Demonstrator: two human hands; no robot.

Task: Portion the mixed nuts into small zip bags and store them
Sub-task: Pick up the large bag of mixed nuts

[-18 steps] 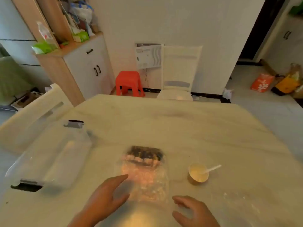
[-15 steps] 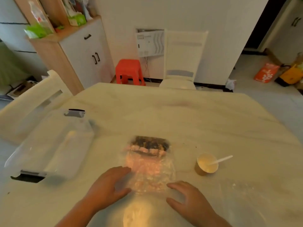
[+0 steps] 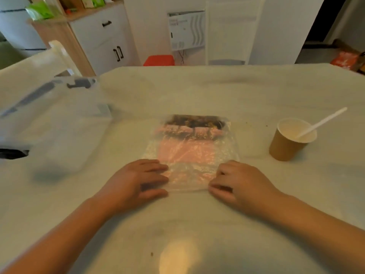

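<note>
Clear zip bag (image 3: 192, 153) flat on table (image 3: 197, 224), left of paper cup (image 3: 292, 139); nuts (image 3: 195, 121) bunched at far end. Left hand (image 3: 138, 180), right hand (image 3: 239, 184) flank near corners, fingers together, loosely curled. Probably thin, floppy, slippery; best pinched at near edge.

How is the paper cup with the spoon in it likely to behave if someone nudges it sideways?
The paper cup looks light, so it would probably slide easily on the smooth table. The white plastic spoon leans far past the rim, so the cup may tip toward that side.
</note>
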